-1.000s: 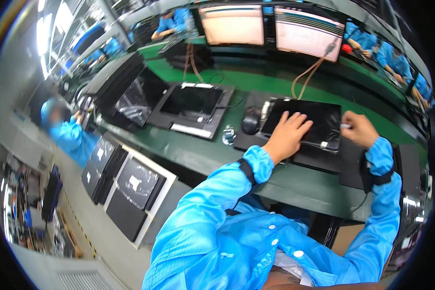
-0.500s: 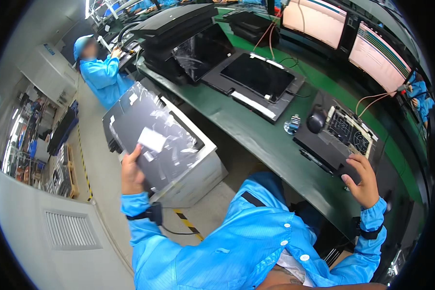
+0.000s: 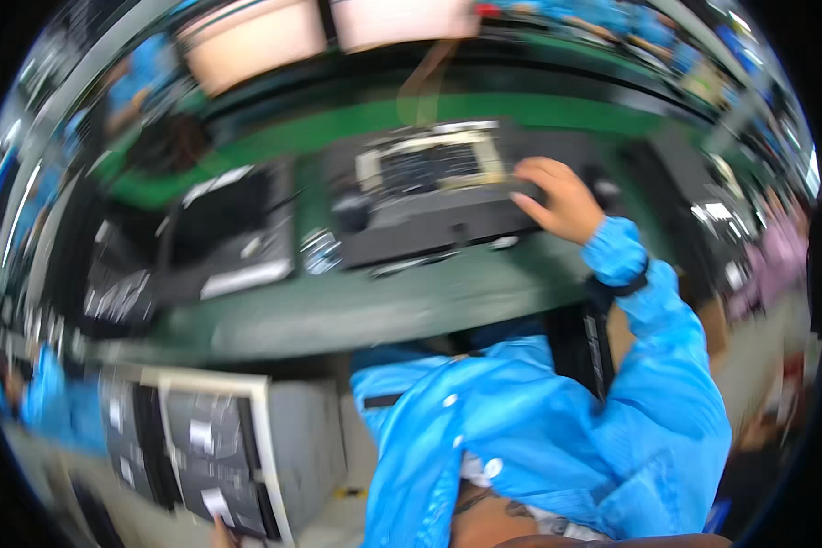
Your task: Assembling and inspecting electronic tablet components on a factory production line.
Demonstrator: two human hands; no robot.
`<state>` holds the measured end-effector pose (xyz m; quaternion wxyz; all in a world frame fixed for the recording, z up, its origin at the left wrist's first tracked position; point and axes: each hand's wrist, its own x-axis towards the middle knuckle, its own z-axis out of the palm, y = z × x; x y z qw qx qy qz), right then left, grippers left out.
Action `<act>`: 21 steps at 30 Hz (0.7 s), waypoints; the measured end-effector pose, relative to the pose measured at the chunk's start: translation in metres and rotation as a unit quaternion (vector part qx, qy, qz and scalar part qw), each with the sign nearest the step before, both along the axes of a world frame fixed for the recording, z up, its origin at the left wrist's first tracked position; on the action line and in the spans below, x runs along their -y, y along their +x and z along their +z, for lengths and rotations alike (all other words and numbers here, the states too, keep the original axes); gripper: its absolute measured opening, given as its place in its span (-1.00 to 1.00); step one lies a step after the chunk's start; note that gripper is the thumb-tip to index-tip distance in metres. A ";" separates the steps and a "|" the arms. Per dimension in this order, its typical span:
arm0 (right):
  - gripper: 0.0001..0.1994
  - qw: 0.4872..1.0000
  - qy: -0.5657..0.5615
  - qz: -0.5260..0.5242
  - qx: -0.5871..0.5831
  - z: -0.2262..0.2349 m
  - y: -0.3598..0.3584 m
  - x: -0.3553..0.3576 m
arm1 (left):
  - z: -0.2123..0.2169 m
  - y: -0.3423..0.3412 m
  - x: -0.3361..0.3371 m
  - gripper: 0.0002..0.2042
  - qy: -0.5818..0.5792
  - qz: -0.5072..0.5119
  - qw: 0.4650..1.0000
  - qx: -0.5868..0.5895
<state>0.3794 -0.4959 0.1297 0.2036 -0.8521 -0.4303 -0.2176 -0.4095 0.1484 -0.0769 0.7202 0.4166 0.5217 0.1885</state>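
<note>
My right hand (image 3: 562, 199) is over the right end of a black foam pad (image 3: 429, 228), its thumb and fingers apart. Whether it touches the pad cannot be told. On the pad's back part sits a cream-framed assembly (image 3: 368, 172) with dark parts inside, just left of my fingers. A dark mouse (image 3: 352, 214) rests at the pad's left end. Only a finger or so of my left hand (image 3: 221, 533) shows at the lower edge, by dark film-wrapped panels (image 3: 205, 438) in a pale-rimmed grey box (image 3: 306, 438). The rest of that hand is out of sight.
A dark screen panel (image 3: 224, 215) lies on the green bench (image 3: 338, 315), left of a small shiny metallic item (image 3: 321, 251). Two monitors (image 3: 402, 23) stand behind. More black pads (image 3: 676, 201) are at the right. Other people in blue and pink surround the bench.
The view has swung right and is blurred. My left hand has dropped nearly out of view beside the panels. My right hand stays by the cream-framed assembly, fingers apart.
</note>
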 end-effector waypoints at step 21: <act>-0.50 0.932 0.119 -0.338 -0.059 -0.073 0.023 0.150 | 0.149 0.649 0.415 -0.88 0.597 -0.475 0.579 0.289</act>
